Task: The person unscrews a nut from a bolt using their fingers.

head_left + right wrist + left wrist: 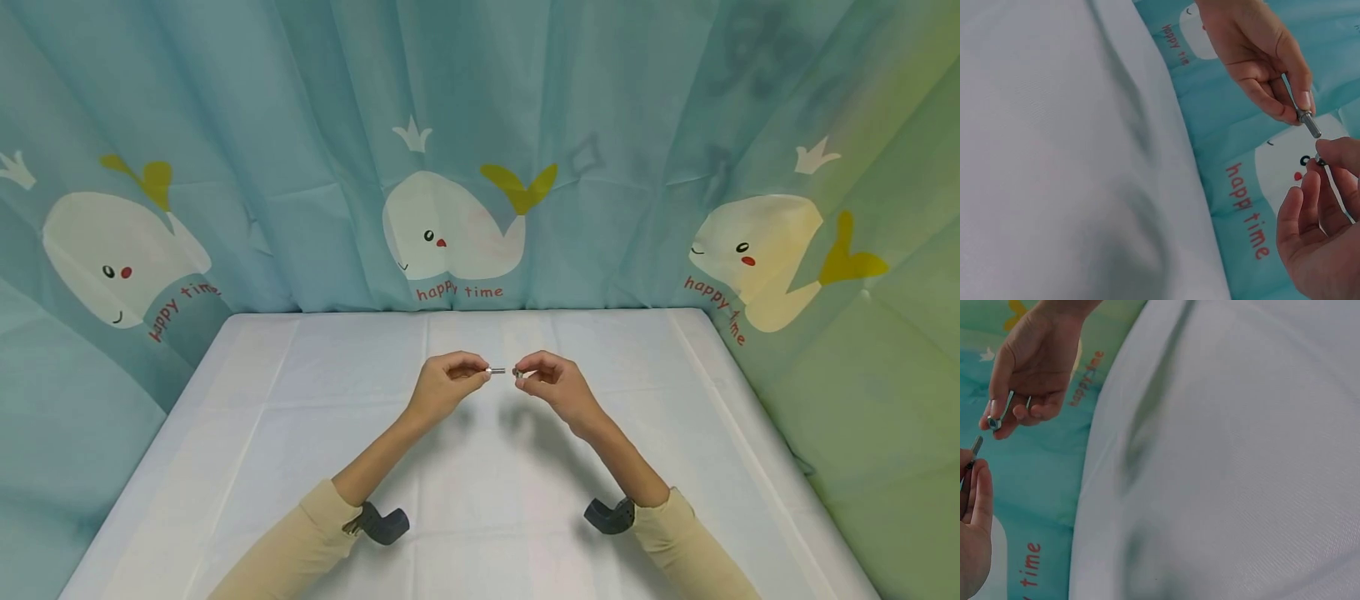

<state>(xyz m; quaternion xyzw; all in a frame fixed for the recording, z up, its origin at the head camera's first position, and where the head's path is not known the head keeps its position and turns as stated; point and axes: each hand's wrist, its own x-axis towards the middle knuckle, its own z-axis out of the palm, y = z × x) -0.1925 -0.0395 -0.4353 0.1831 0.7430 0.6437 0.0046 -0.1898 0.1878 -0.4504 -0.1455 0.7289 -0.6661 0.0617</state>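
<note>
Above the white table [480, 483] my two hands meet, almost touching. My left hand [478, 372] pinches a small metal bolt [497, 370] between thumb and fingertips, its threaded end pointing right. My right hand [527, 373] pinches a small metal nut [517, 372] just off the bolt's tip. In the left wrist view the nut [994, 422] sits in the right hand [999, 420], a short gap above the bolt [975, 446]. In the right wrist view the bolt [1310, 122] sticks out of the left hand [1297, 109], close to the nut [1320, 160].
A white cloth covers the table, with creases running across it. A teal curtain [480, 150] printed with white whales hangs close behind the table and along both sides. A dark wrist camera [384, 523] sits on each forearm.
</note>
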